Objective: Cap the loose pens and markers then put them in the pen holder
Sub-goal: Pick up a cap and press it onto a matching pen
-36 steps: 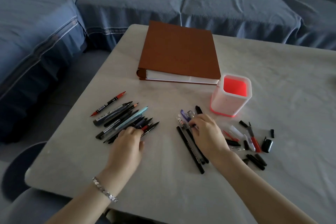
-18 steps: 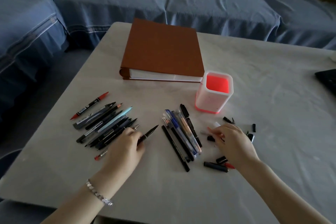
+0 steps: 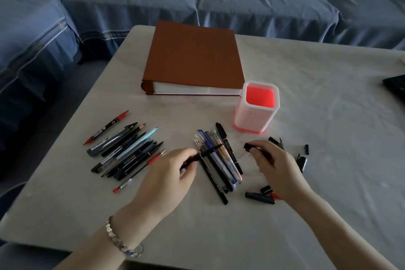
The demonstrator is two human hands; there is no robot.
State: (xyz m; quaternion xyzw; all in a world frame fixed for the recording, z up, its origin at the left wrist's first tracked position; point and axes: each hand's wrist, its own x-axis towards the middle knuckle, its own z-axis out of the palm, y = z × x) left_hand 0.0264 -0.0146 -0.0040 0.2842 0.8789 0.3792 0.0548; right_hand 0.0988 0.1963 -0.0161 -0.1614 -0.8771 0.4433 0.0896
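Step in hand, judged from the layout: capping one black pen [image 3: 203, 154].

Left hand [image 3: 166, 178]: pinching the black pen by its rear half between thumb and fingertips, bare tip aimed right, toward the other hand, shaft raised above the middle bundle of pens [image 3: 221, 160].

Right hand [image 3: 277, 165]: curled, pinching a black cap [image 3: 248, 146] at the fingertips, open end apparently facing left; not certain at this size.

Procedure:
- Keep pen and cap on one straight line before closing the gap; correct any tilt first.
- Hold the pen steady and bring the cap to the tip, not the reverse.
- Push until seated; a half-seated cap is likely to drop off inside the holder.
- Confirm that the cap matches the barrel; several loose caps [image 3: 303, 161] of differing shape lie just beside the right hand.
- Avoid sweeping the wrist through the blue cap [image 3: 259, 197] lying close under it.

Position of parts:
- Pen tip and cap: near each other, not yet touching, with bare table [image 3: 328, 138] between.
- Pen holder [image 3: 256, 120]: upright, empty as far as visible, beyond and between both hands, nearer the right one, just in front of the brown binder [image 3: 195, 57].
- Uncapped group of pens [image 3: 129, 151]: far side of the left hand, untouched.
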